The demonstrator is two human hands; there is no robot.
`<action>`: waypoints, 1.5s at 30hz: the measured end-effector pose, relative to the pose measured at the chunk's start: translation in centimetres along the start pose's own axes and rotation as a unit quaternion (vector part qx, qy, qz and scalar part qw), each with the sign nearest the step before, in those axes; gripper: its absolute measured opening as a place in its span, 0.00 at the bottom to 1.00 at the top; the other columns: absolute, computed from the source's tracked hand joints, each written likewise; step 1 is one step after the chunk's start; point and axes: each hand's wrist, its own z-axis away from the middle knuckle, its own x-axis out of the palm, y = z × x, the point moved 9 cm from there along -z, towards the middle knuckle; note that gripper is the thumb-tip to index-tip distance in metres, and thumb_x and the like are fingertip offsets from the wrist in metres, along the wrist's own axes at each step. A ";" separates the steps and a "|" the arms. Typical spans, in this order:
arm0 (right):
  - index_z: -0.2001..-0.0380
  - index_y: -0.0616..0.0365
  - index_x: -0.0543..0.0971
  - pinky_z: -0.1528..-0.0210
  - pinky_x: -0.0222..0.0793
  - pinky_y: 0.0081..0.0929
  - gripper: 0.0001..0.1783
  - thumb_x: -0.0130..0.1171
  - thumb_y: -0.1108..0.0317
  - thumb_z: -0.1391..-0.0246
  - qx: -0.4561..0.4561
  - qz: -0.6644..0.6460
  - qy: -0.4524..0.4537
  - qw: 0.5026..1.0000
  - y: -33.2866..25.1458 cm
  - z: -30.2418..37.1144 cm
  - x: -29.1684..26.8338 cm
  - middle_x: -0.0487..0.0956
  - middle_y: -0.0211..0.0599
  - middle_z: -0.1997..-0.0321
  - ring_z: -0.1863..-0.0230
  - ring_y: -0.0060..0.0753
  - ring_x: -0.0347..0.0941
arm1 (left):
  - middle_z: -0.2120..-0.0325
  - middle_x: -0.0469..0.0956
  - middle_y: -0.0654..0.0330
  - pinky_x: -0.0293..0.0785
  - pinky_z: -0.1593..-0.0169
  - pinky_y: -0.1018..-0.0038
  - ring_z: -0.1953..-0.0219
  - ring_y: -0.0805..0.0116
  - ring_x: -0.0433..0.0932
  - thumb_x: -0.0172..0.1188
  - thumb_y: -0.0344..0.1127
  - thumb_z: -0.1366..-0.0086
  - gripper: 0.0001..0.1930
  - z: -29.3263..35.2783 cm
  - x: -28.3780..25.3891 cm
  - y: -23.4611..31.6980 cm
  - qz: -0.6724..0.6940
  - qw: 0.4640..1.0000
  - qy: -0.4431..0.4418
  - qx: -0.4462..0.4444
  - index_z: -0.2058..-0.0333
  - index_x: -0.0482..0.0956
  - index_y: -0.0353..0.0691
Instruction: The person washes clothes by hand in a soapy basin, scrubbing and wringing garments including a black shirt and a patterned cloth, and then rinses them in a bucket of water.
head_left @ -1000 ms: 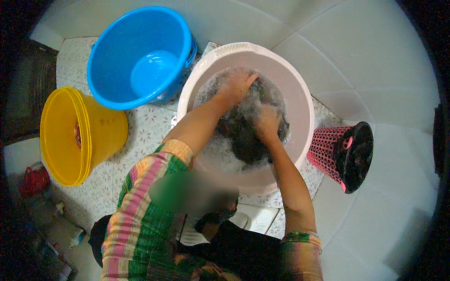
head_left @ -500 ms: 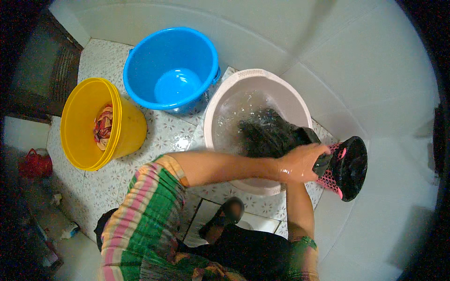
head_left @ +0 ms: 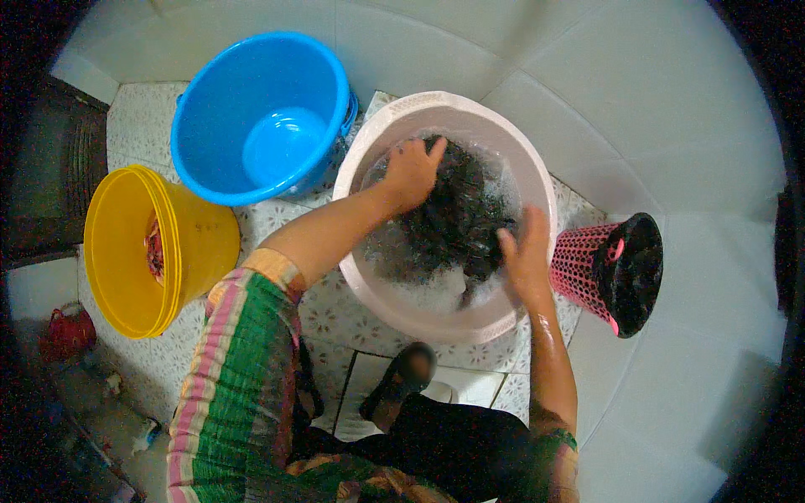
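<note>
Dark wet cloth [head_left: 457,205] lies bunched in sudsy water inside a pale pink basin [head_left: 353,172]. Over the cloth's far left edge is my left hand [head_left: 412,173], its thumb held apart from the fingers and nothing visible in its grasp. My right hand [head_left: 528,260] hovers by the basin's right inner side, thumb and fingers spread beside the cloth. Both hands look wet. The underside of the cloth is hidden by water and foam.
A blue bucket [head_left: 197,109] with a little water stands far left of the basin. Nearer on the left, a yellow bucket [head_left: 210,251] holds reddish cloth [head_left: 155,247]. A pink-and-black basket [head_left: 579,267] leans right of the basin, by the wall [head_left: 662,142].
My hands, together on the cloth over the basin's right rim before, have parted. The left has moved away to the far left, and the cloth now lies spread in the water.
</note>
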 end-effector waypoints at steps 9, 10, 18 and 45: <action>0.37 0.53 0.55 0.47 0.60 0.51 0.37 0.51 0.59 0.50 -0.062 0.095 -0.027 0.993 3.1 -3.0 17.5 0.64 0.44 0.41 0.44 0.52 0.62 | 0.46 0.62 0.40 0.50 0.39 0.49 0.40 0.44 0.56 0.50 0.33 0.43 0.24 -3.8 11.1 -1.0 -0.037 0.996 0.067 0.038 0.46 0.66 0.38; 0.38 0.52 0.56 0.46 0.59 0.51 0.34 0.49 0.59 0.48 -0.055 0.163 -0.104 0.980 6.1 -3.5 20.7 0.63 0.42 0.40 0.43 0.49 0.62 | 0.46 0.62 0.40 0.49 0.38 0.48 0.40 0.43 0.56 0.50 0.33 0.43 0.24 -3.5 10.9 -0.5 -0.034 0.991 0.103 0.083 0.46 0.66 0.38; 0.44 0.61 0.62 0.42 0.57 0.42 0.28 0.48 0.59 0.45 0.079 -0.043 -0.229 0.969 2.8 -4.2 12.6 0.65 0.54 0.43 0.43 0.55 0.61 | 0.51 0.69 0.43 0.63 0.46 0.51 0.47 0.42 0.66 0.53 0.37 0.45 0.22 -4.1 5.9 -1.5 0.078 0.997 0.009 -0.018 0.51 0.69 0.37; 0.48 0.60 0.65 0.48 0.61 0.30 0.30 0.63 0.61 0.52 0.053 -0.360 0.038 0.931 -0.9 -0.5 4.2 0.67 0.39 0.47 0.50 0.33 0.64 | 0.68 0.73 0.58 0.72 0.66 0.74 0.69 0.73 0.72 0.60 0.23 0.58 0.32 8.4 -25.2 21.5 0.824 0.531 -0.052 0.191 0.49 0.63 0.32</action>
